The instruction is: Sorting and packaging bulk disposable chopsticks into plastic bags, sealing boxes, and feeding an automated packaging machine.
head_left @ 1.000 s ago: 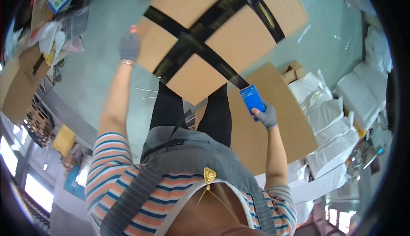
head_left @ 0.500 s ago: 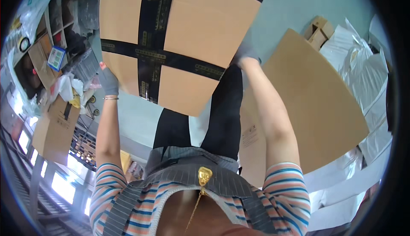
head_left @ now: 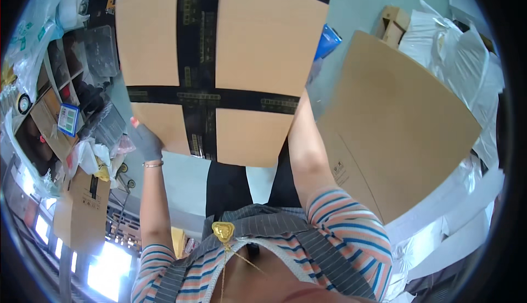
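A large brown cardboard box [head_left: 255, 45], crossed by strips of black printed tape [head_left: 200, 45], is raised in front of my legs. My left hand [head_left: 145, 140], in a grey glove with a fingertip bare, closes on its lower left edge. My right forearm [head_left: 304, 144] runs up along the box's right edge. The right hand is mostly hidden at that edge, with a blurred grey bit of glove beside it; it holds the box from that side.
To the right lies a big flat cardboard sheet [head_left: 406, 122], with white plastic wrapping [head_left: 450, 61] and a small carton [head_left: 394, 23] beyond. A blue object [head_left: 328, 42] sits past the box. At left are cluttered shelves [head_left: 60, 72] and another carton [head_left: 82, 209].
The box has turned straighter and its lower edge has come closer to my body. My left hand moved nearer with it. My right hand slipped further from sight behind the edge.
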Demonstrator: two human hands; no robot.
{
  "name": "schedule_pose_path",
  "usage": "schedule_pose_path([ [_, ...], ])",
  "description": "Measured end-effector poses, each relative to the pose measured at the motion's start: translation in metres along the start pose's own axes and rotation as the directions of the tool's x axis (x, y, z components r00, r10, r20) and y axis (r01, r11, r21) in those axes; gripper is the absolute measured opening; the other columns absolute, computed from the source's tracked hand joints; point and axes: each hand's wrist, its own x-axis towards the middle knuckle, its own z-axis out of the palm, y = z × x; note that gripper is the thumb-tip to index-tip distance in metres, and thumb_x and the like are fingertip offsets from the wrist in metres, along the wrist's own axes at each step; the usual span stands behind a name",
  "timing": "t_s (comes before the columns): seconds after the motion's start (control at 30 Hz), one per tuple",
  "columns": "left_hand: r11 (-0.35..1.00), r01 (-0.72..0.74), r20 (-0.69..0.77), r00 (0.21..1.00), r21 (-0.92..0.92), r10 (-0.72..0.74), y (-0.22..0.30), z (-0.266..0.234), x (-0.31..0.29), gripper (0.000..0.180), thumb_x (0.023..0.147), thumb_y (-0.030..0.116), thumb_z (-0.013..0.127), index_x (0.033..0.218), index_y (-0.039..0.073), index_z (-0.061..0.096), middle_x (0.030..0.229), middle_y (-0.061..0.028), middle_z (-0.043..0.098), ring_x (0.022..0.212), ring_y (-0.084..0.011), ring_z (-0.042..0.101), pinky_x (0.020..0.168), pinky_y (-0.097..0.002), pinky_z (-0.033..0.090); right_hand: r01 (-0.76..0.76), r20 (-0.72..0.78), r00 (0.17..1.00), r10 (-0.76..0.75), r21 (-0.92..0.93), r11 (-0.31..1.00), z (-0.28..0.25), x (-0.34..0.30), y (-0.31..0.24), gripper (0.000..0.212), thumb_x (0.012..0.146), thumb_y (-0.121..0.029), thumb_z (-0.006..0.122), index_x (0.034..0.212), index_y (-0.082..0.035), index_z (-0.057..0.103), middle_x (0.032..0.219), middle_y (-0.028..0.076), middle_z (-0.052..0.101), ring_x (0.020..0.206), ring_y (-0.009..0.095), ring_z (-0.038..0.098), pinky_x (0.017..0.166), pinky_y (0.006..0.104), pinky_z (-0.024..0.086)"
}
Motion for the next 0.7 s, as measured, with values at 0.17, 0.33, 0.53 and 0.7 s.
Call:
schedule_pose_path([
  [0.17,0.873,-0.33,-0.071,0.923,0.36,0.378,-0.019,0.013,-0.006,0.046,0.097,0.038,0.043,0.101,-0.004,0.062,0.096,-0.0213,0.066,0.088,-0.0316,0.064,0.073,-0.0365,0.048,0.653,-0.16,0.757,-0.633,0.204,0.73,-0.073,-0.09,-0.035,0.051,0.089,-0.045,0.061,0.104,0.003,0.059,0.092,0.01,0.065,0.08,0.019,0.061,0.077,0.0339,0.048],
  [0.33,0.864,-0.313,0.188,0.948,0.395,0.258,0.169,-0.051,-0.109,0.041,0.09,0.038,0.058,0.109,0.001,0.063,0.068,-0.0179,0.058,0.064,-0.0329,0.057,0.059,-0.0393,0.043,0.506,0.153,0.828,-0.539,0.211,0.837,-0.154,-0.061,-0.055,0.055,0.089,-0.044,0.059,0.112,0.007,0.056,0.1,0.016,0.065,0.082,0.021,0.062,0.074,0.034,0.05],
  [0.53,0.554,-0.646,0.247,0.738,0.525,0.627,0.297,-0.169,-0.262,0.069,0.071,0.051,0.073,0.103,-0.009,0.058,0.09,-0.0179,0.064,0.076,-0.0339,0.064,0.064,-0.0401,0.051,-0.108,0.772,0.498,-0.396,0.508,0.854,-0.122,-0.1,-0.066,0.05,0.092,-0.04,0.053,0.123,-0.001,0.053,0.106,0.011,0.065,0.089,0.022,0.065,0.076,0.036,0.054],
  [0.7,0.539,-0.759,0.342,0.647,0.364,0.681,0.356,-0.148,-0.36,0.076,0.068,0.048,0.076,0.11,-0.01,0.053,0.107,-0.0237,0.059,0.099,-0.0388,0.059,0.086,-0.0421,0.048,-0.035,0.906,0.329,-0.266,0.293,0.955,-0.054,-0.118,-0.063,0.048,0.092,-0.04,0.054,0.121,-0.002,0.055,0.106,0.011,0.065,0.086,0.022,0.065,0.072,0.0366,0.053],
])
